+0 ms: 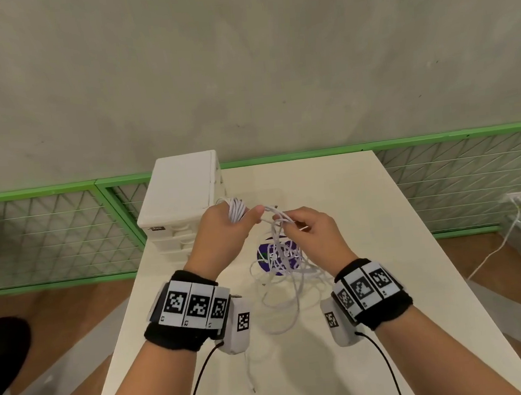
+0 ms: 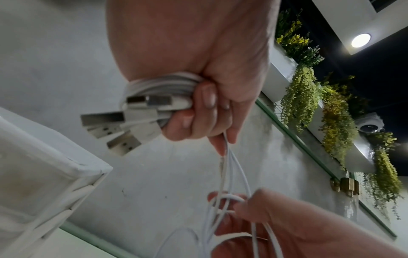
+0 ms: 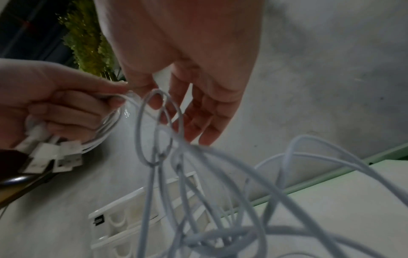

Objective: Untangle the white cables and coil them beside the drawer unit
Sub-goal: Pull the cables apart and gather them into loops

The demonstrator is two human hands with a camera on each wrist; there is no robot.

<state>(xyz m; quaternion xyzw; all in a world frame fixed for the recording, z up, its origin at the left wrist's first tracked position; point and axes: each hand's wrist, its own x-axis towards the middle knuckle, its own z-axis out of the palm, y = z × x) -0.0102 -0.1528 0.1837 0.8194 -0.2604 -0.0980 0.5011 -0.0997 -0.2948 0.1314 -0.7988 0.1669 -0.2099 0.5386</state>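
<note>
My left hand (image 1: pixel 242 219) grips a coiled bundle of white cable (image 1: pixel 236 209), just right of the white drawer unit (image 1: pixel 183 197). In the left wrist view its fingers (image 2: pixel 198 111) curl round the bundle (image 2: pixel 159 85), and several USB plugs (image 2: pixel 110 122) stick out. Strands run from it to my right hand (image 1: pixel 296 225), which pinches tangled loops. These loops (image 3: pixel 159 131) hang over the fingers (image 3: pixel 176 108) of the right hand. The loose tangle (image 1: pixel 286 277) trails down onto the white table (image 1: pixel 368 251).
A purple and green round sticker (image 1: pixel 265 253) lies under the tangle. One loose cable end (image 1: pixel 252 384) reaches toward the table's near edge. Green mesh fencing (image 1: pixel 51 234) runs behind the table. On the right a wall socket (image 1: pixel 517 198) has a white cord on the floor.
</note>
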